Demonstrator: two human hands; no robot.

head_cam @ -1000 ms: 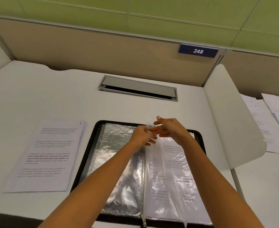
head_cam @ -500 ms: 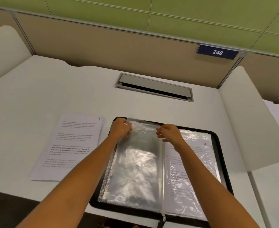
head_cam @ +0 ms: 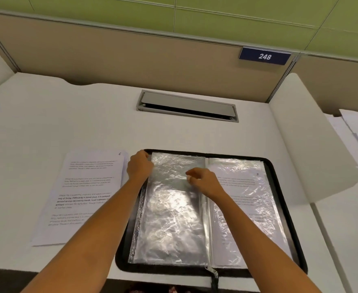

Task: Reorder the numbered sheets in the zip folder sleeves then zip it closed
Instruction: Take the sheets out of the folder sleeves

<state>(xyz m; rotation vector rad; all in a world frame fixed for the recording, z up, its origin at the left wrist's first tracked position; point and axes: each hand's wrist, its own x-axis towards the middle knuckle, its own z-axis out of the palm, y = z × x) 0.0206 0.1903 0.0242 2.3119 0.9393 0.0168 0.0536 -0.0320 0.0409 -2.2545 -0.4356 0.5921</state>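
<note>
A black zip folder [head_cam: 283, 187] lies open on the white desk. Its left side shows an empty clear sleeve [head_cam: 171, 220], flat and shiny. The right sleeve holds a printed sheet marked 3 [head_cam: 247, 199]. My left hand [head_cam: 139, 167] grips the top left corner of the empty sleeve. My right hand [head_cam: 203, 180] hovers over the sleeve's upper right part with fingers curled in a pinch; whether it holds the plastic is unclear. A loose stack of sheets with number 6 on top [head_cam: 85, 195] lies left of the folder. The zip pull [head_cam: 214, 275] hangs at the front edge.
A grey cable hatch [head_cam: 187, 105] is set into the desk behind the folder. A white curved divider [head_cam: 304, 144] stands at the right, with more papers [head_cam: 355, 140] beyond it. A beige partition with a 248 sign [head_cam: 264, 56] closes the back.
The sleeve that stood up between my hands has been turned over to the left and laid flat. My left hand moved to its left corner and my right hand dropped lower.
</note>
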